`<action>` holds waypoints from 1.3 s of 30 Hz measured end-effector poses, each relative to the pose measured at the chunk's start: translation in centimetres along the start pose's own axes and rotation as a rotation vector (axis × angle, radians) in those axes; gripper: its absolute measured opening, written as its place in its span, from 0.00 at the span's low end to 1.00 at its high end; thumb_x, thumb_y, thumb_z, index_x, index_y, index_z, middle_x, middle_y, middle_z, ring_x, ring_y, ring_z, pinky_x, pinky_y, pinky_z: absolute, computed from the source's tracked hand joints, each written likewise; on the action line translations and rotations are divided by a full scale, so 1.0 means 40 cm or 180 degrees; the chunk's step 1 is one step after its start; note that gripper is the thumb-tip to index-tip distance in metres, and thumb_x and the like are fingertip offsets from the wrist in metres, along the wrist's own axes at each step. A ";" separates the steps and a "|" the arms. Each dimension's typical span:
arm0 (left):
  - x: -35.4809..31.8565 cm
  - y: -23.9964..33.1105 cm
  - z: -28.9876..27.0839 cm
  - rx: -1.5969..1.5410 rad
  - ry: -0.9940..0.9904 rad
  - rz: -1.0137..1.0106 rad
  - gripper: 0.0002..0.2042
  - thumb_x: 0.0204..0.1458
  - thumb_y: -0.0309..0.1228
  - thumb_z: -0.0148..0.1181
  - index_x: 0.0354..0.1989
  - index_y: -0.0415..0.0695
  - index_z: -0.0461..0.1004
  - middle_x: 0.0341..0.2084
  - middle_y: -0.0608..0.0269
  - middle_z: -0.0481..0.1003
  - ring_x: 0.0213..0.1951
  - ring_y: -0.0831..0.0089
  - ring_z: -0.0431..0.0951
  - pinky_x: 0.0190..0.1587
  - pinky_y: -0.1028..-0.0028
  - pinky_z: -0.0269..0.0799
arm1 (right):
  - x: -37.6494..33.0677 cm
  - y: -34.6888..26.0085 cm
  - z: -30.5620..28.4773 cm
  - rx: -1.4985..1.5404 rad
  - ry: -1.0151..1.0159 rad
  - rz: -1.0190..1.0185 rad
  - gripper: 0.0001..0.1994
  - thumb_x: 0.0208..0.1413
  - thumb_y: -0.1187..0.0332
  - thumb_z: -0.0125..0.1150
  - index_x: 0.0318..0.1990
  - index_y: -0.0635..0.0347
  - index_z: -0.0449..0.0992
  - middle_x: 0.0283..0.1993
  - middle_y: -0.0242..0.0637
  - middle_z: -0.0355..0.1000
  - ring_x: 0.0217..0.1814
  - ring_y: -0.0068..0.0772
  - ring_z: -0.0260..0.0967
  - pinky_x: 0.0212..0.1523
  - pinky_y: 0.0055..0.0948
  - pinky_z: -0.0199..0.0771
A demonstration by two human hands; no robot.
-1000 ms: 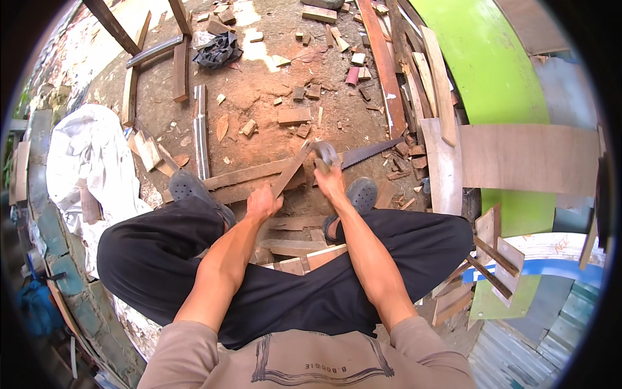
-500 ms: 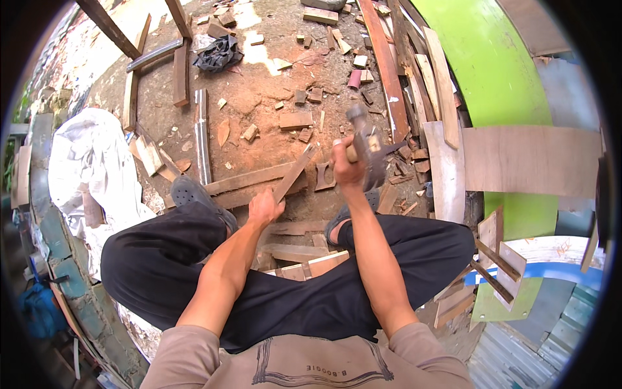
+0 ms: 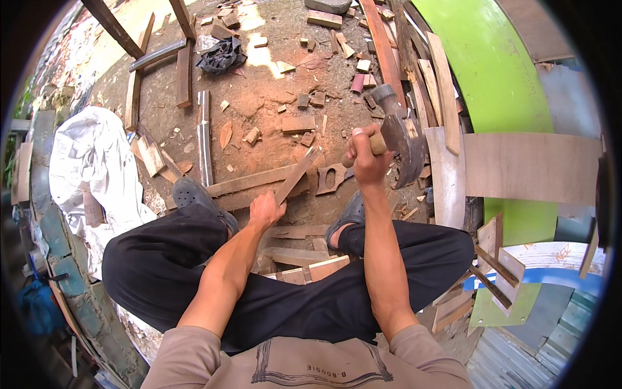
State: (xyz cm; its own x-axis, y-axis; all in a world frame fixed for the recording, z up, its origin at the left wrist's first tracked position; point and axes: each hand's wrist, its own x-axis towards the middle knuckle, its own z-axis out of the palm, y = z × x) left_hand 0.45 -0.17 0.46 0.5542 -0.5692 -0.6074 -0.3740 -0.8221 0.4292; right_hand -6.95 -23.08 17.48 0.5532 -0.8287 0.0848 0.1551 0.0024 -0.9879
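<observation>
My right hand (image 3: pixel 369 155), raised over the ground, has its fingers wrapped round the wooden handle of a claw hammer (image 3: pixel 405 133). The hammer's dark metal head points to the right, away from the wood. Between my legs my left hand (image 3: pixel 266 209) grips a narrow wooden strip (image 3: pixel 298 174), tilted with its far end up to the right. That strip crosses over a longer wooden beam (image 3: pixel 253 180) lying on the ground. Between the strip and my right hand lies a wooden saw handle (image 3: pixel 332 179); most of its blade is hidden behind the hand.
Several wood offcuts (image 3: pixel 298 124) litter the dirt. Long boards (image 3: pixel 444 91) lean along a green panel (image 3: pixel 505 65) on the right. A white cloth sack (image 3: pixel 97 155) sits at left, near a wooden frame (image 3: pixel 184 74) and a black crumpled bag (image 3: pixel 222 56).
My right hand has lifted the hammer and moved right, so its head appears larger and farther from the strip. My left hand and the strip have hardly moved.
</observation>
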 end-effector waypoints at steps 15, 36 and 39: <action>-0.010 0.020 -0.025 0.0081 0.0000 -0.0071 0.26 0.50 0.46 0.65 0.51 0.37 0.76 0.38 0.37 0.81 0.46 0.41 0.82 0.52 0.51 0.77 | 0.054 -0.032 -0.032 -0.0620 0.0007 0.0267 0.11 0.57 0.67 0.60 0.24 0.59 0.71 0.17 0.29 0.65 0.16 0.24 0.62 0.19 0.28 0.65; 0.007 0.040 -0.021 0.0130 -0.0053 0.0013 0.26 0.49 0.46 0.66 0.46 0.34 0.76 0.38 0.36 0.81 0.45 0.41 0.82 0.51 0.51 0.77 | -0.081 0.216 -0.075 -0.1344 0.0156 0.0097 0.04 0.60 0.72 0.56 0.34 0.63 0.71 0.25 0.38 0.73 0.19 0.23 0.67 0.18 0.28 0.66; 0.027 0.049 -0.030 0.0120 -0.0088 0.0134 0.28 0.48 0.47 0.66 0.46 0.32 0.77 0.36 0.33 0.80 0.44 0.39 0.82 0.49 0.50 0.77 | -0.133 0.484 -0.201 -0.3050 0.0232 0.2404 0.23 0.49 0.55 0.61 0.37 0.73 0.80 0.34 0.56 0.80 0.35 0.53 0.81 0.38 0.47 0.79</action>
State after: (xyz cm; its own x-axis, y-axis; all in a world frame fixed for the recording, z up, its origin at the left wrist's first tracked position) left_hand 1.23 -2.41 1.45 0.5169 -0.6029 -0.6077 -0.4245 -0.7970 0.4296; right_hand -13.46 -23.13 -3.15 0.1911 -0.8270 -0.5287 -0.8682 0.1088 -0.4841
